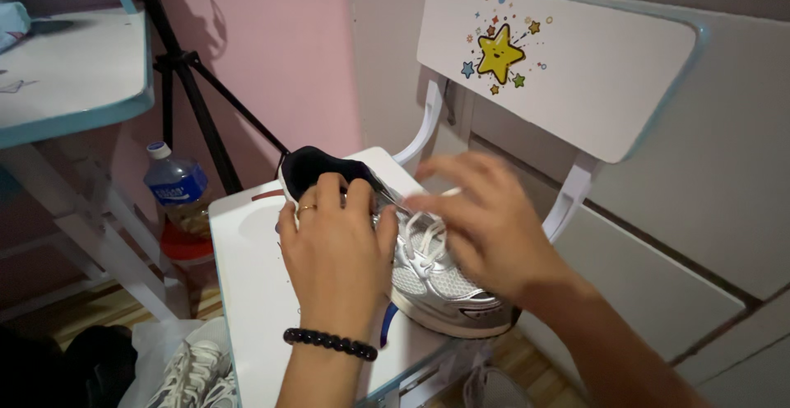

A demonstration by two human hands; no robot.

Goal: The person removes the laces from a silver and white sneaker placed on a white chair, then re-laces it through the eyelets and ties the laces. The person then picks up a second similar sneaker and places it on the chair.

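Observation:
A white and silver sneaker [428, 289] with a dark lining lies on the seat of a small white chair [247, 293]. My left hand [336, 248], with a ring and a black bead bracelet at the wrist, presses down on the shoe's opening and tongue. My right hand [485, 219] is over the middle of the shoe, its fingers pinching a white lace [424, 239]. The right hand is slightly blurred.
The chair's backrest [576, 62] carries a yellow star picture. A plastic bottle [177, 190] stands on the floor at the left beside a black tripod [193, 95]. A blue-edged white table [66, 71] is at upper left. Another white sneaker [193, 375] lies on the floor.

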